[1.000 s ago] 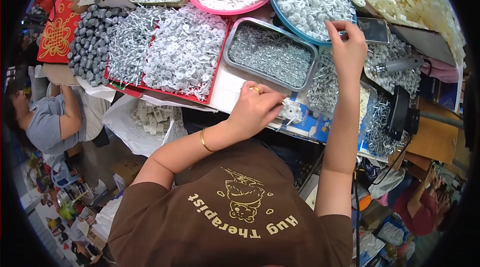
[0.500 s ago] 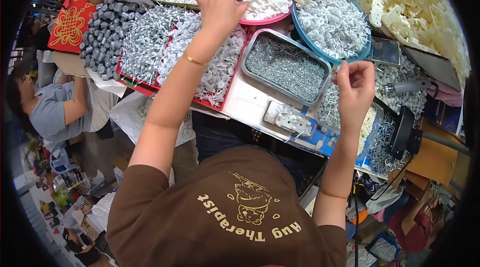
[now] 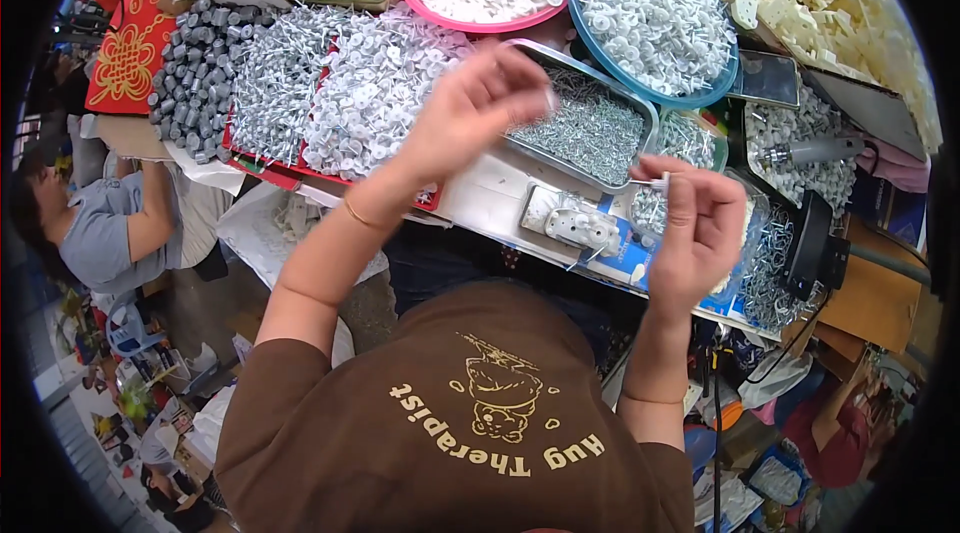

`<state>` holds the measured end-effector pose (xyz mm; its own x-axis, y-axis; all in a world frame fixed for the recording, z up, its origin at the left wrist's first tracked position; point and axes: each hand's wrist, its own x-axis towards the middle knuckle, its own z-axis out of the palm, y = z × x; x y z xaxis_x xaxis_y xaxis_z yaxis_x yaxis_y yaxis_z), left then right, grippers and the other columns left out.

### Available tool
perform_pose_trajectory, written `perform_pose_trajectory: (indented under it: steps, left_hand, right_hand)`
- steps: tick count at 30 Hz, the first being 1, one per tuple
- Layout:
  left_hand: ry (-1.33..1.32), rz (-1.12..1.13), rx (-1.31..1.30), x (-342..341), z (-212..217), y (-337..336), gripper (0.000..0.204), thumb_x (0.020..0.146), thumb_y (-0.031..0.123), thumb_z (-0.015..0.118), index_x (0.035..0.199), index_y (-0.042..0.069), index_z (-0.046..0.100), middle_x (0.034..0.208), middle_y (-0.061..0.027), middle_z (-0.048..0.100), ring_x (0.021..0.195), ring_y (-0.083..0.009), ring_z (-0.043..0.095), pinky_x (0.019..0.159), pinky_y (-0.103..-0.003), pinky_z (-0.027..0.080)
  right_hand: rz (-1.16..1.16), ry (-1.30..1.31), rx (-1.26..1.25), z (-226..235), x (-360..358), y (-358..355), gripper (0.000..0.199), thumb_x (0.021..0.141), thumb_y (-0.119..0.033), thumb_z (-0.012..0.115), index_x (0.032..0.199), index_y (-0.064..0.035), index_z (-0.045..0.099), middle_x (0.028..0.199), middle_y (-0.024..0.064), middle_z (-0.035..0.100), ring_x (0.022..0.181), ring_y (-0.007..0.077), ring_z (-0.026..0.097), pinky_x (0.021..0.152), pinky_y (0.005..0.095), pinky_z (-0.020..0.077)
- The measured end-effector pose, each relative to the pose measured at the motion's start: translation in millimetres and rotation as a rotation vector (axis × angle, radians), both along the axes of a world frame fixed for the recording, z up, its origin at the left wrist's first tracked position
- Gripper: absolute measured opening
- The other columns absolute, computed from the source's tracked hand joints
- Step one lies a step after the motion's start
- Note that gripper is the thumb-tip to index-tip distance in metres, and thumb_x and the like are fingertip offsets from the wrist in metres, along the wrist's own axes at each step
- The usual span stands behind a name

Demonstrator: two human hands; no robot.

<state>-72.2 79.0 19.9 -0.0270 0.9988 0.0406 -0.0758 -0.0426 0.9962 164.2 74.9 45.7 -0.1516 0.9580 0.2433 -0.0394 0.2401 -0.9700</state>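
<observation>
Across the counter (image 3: 475, 201) lie heaps of small hardware, the broadest of them loose white-headed pins in a shallow red box (image 3: 430, 199). Beyond it sit a round pink tray (image 3: 470, 27) of white discs and a blue basin (image 3: 672, 100) of similar headed pins; nearer, a rectangular metal tray (image 3: 650, 130) carries fine screws.

The right hand (image 3: 700, 223) pinches a small piece between thumb and forefinger, its other fingers loosely curled. The left hand (image 3: 470, 113) hangs over the near corner of the metal tray, its fingers half bent; motion blur hides whether anything pale at its fingertips is held, so I cannot tell. To do this well, I would keep the right pinch light and steady, the end of the piece clear of the thumb, and bring only one small part to it at a time.

On the counter between the two hands lies a white moulded fitting (image 3: 588, 228), rounded and holed, against a pale block (image 3: 538, 209). Smallest is the pinched piece (image 3: 665, 181), just past the metal tray's right-hand corner: a whitish stub, its finer detail too small to read.
</observation>
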Motion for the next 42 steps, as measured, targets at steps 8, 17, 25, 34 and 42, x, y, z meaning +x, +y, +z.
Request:
perform_pose_trajectory:
  steps: [8, 17, 25, 34, 42]
  left_hand:
    - [-0.820, -0.170, -0.409, 32.0, -23.1, -43.6, 0.009, 0.099, 0.007, 0.062, 0.106, 0.002, 0.063, 0.126, -0.0183, 0.066, 0.095, -0.0151, 0.070, 0.085, -0.029, 0.061]
    - [-0.922, -0.149, -0.383, 45.7, -40.3, -53.5, 0.013, 0.096, 0.007, 0.067, 0.108, 0.001, 0.068, 0.109, -0.0118, 0.072, 0.090, -0.0157, 0.071, 0.083, -0.029, 0.061]
    - [0.226, 0.046, 0.001, 49.4, -23.4, -59.7, 0.009, 0.083, 0.006, 0.078, 0.089, 0.000, 0.075, 0.092, -0.0088, 0.077, 0.080, -0.0143, 0.072, 0.076, -0.029, 0.056]
    - [0.635, -0.002, 0.331, 60.3, -38.0, -62.0, 0.012, 0.077, 0.007, 0.080, 0.083, 0.005, 0.069, 0.079, -0.0070, 0.071, 0.070, -0.0244, 0.068, 0.067, -0.035, 0.053]
    - [0.843, -0.107, 0.443, 67.4, -41.1, -54.8, 0.018, 0.080, 0.017, 0.077, 0.088, 0.007, 0.065, 0.085, -0.0073, 0.068, 0.085, -0.0259, 0.067, 0.073, -0.038, 0.054]
  right_hand:
    - [0.160, 0.046, -0.119, -25.5, -27.3, -11.2, 0.011, 0.107, -0.012, 0.050, 0.108, -0.0020, 0.045, 0.106, 0.0154, 0.068, 0.090, 0.0113, 0.059, 0.083, 0.0252, 0.0453]
    - [0.060, 0.030, 0.052, -45.4, -41.9, -26.4, 0.009, 0.108, -0.010, 0.041, 0.111, -0.0021, 0.037, 0.108, 0.0185, 0.065, 0.097, 0.0173, 0.062, 0.090, 0.0305, 0.0472]
    - [-0.019, -0.673, -0.193, -43.7, -25.1, 58.0, 0.017, 0.095, -0.019, 0.069, 0.093, -0.0027, 0.066, 0.090, 0.0095, 0.069, 0.083, 0.0160, 0.064, 0.073, 0.0312, 0.0503]
    - [-0.039, -0.884, 0.335, -70.2, -28.8, 68.0, 0.017, 0.087, -0.018, 0.074, 0.087, -0.0035, 0.067, 0.083, 0.0117, 0.066, 0.079, 0.0313, 0.063, 0.070, 0.0442, 0.0490]
    - [0.016, -0.696, 0.104, -57.6, -26.2, 54.6, 0.018, 0.087, -0.009, 0.075, 0.093, -0.0005, 0.060, 0.078, 0.0107, 0.068, 0.068, 0.0199, 0.066, 0.065, 0.0319, 0.0509]
